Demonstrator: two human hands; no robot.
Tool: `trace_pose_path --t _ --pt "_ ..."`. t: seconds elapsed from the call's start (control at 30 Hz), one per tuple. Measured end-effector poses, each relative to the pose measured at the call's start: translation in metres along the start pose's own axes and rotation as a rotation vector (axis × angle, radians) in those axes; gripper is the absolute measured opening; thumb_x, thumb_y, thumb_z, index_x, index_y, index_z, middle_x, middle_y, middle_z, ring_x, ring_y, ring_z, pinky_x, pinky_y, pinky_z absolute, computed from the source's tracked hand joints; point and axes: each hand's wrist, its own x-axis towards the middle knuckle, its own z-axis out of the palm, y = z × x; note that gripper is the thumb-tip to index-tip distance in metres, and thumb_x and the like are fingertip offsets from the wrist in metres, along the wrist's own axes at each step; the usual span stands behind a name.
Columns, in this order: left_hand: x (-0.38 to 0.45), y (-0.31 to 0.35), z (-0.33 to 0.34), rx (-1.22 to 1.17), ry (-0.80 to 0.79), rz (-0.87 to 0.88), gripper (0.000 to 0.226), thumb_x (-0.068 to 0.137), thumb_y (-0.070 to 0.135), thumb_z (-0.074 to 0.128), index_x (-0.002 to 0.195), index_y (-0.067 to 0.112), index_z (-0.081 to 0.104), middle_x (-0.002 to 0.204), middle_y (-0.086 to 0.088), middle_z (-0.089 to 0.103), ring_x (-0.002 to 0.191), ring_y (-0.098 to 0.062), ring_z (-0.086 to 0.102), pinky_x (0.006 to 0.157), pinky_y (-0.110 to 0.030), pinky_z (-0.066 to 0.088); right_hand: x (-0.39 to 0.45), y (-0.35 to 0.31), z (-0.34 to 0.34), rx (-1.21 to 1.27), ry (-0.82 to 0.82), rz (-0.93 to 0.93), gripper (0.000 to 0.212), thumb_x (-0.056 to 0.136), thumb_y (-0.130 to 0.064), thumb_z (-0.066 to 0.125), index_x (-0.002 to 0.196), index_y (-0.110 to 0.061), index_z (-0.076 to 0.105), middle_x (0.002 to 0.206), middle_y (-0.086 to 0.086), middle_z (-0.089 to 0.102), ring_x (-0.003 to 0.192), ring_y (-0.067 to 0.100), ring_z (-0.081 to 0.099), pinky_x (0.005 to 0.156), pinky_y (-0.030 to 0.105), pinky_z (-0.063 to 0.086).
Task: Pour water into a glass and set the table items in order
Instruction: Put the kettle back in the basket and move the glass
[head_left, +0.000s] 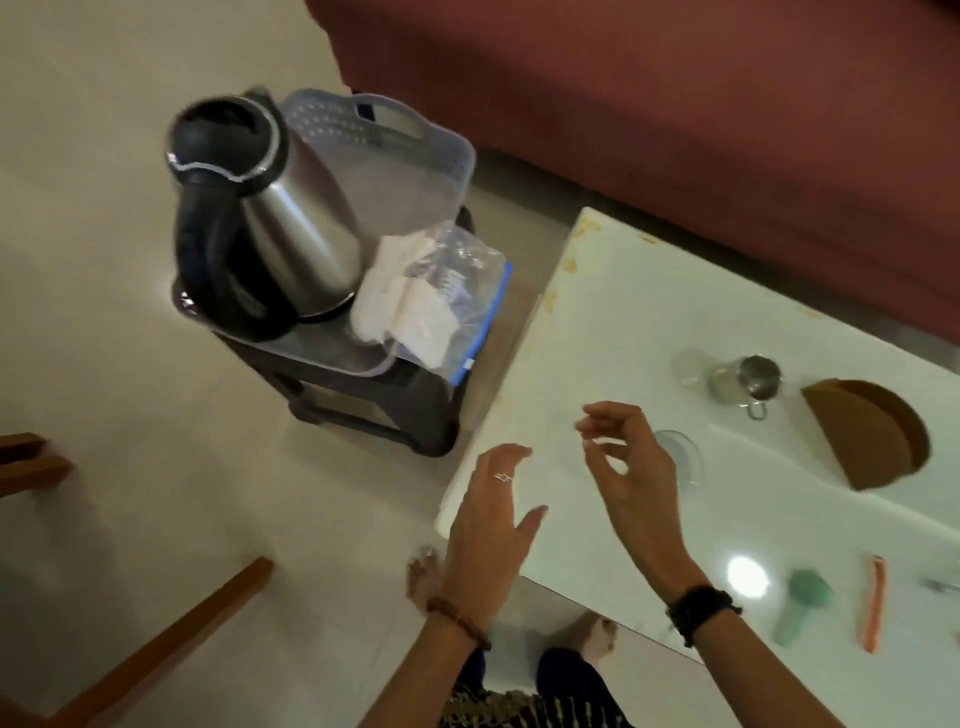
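Steel kettle (280, 218) stands untouched beside the table (623, 312); my left hand (488, 519) and right hand (634, 478), fingers spread, hold nothing; pouring remains.

The single head-worn view looks steeply down from close above the glass table's (649, 322) left corner, tilted sideways.

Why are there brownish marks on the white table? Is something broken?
The white table has yellowish-brown stains along its far edge and corner. Whether they are spills or wear is unclear. Nothing looks broken. The kettle stands upright on its tray.
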Motion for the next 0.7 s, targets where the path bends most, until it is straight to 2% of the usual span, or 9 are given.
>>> trace_pose_path --t 0.07,0.13,0.23,0.33,0.43,0.53,0.6,0.7 --pt "-0.003 0.013 0.031 -0.011 -0.087 0.009 0.064 0.08 0.016 0.068 0.127 0.039 0.031 0.135 0.015 0.036 0.112 0.014 0.035 0.087 0.008 0.027 -0.011 0.02 -0.05 -0.047 0.079 0.037 0.035 0.085 0.007 0.056 0.102 -0.023 0.054 0.096 -0.007 0.064 0.089 -0.002 0.06 0.076 0.006 0.046" --pt "-0.003 0.017 0.055 -0.006 -0.15 -0.014 0.069 0.079 0.018 0.069 0.133 0.034 0.029 0.14 0.014 0.032 0.119 0.01 0.032 0.084 0.011 0.024 -0.021 0.041 -0.09 -0.081 0.128 0.079 0.035 0.084 0.007 0.057 0.103 -0.022 0.053 0.097 -0.007 0.064 0.089 -0.003 0.06 0.074 0.005 0.045" --pt "0.002 0.018 0.082 0.025 -0.221 -0.059 0.079 0.078 0.018 0.071 0.139 0.031 0.023 0.144 0.015 0.027 0.126 0.005 0.025 0.084 0.013 0.02 -0.033 0.079 -0.133 -0.084 0.136 0.162 0.033 0.082 0.006 0.062 0.103 -0.017 0.052 0.098 0.0 0.063 0.093 0.013 0.061 0.072 0.007 0.047" --pt "0.014 0.013 0.098 0.036 -0.253 -0.082 0.089 0.074 0.01 0.073 0.143 0.024 0.017 0.147 0.01 0.024 0.131 -0.001 0.022 0.096 0.004 0.016 -0.039 0.115 -0.145 -0.044 0.013 0.282 0.04 0.079 0.0 0.069 0.107 -0.019 0.048 0.1 -0.005 0.059 0.098 0.022 0.058 0.072 0.014 0.046" --pt "0.028 0.01 0.112 -0.002 -0.278 -0.1 0.096 0.071 0.002 0.075 0.142 0.021 0.014 0.145 0.01 0.019 0.137 -0.008 0.018 0.104 -0.006 0.015 -0.034 0.142 -0.14 -0.013 -0.15 0.352 0.059 0.075 -0.009 0.076 0.12 -0.023 0.041 0.117 -0.003 0.053 0.107 0.018 0.052 0.079 0.018 0.04" --pt "0.045 0.007 0.124 0.043 -0.338 -0.068 0.096 0.07 0.002 0.075 0.143 0.016 0.014 0.151 0.001 0.021 0.138 -0.011 0.019 0.105 -0.01 0.015 -0.016 0.151 -0.124 0.04 -0.276 0.336 0.083 0.071 -0.01 0.079 0.136 -0.02 0.029 0.131 -0.007 0.039 0.118 0.014 0.042 0.091 0.023 0.035" --pt "0.057 0.006 0.133 0.06 -0.368 -0.066 0.096 0.069 0.003 0.077 0.143 0.016 0.017 0.15 -0.002 0.026 0.135 -0.011 0.025 0.104 -0.012 0.019 -0.004 0.156 -0.112 0.075 -0.328 0.291 0.091 0.069 -0.008 0.08 0.14 -0.021 0.024 0.134 -0.011 0.034 0.123 0.01 0.038 0.095 0.014 0.032" --pt "0.073 0.0 0.144 0.056 -0.406 -0.029 0.095 0.065 0.007 0.08 0.14 0.023 0.024 0.141 0.004 0.038 0.128 -0.01 0.036 0.1 -0.012 0.029 0.005 0.167 -0.098 0.136 -0.348 0.257 0.09 0.068 -0.01 0.081 0.134 -0.033 0.024 0.131 -0.015 0.038 0.117 -0.002 0.041 0.089 0.001 0.033"
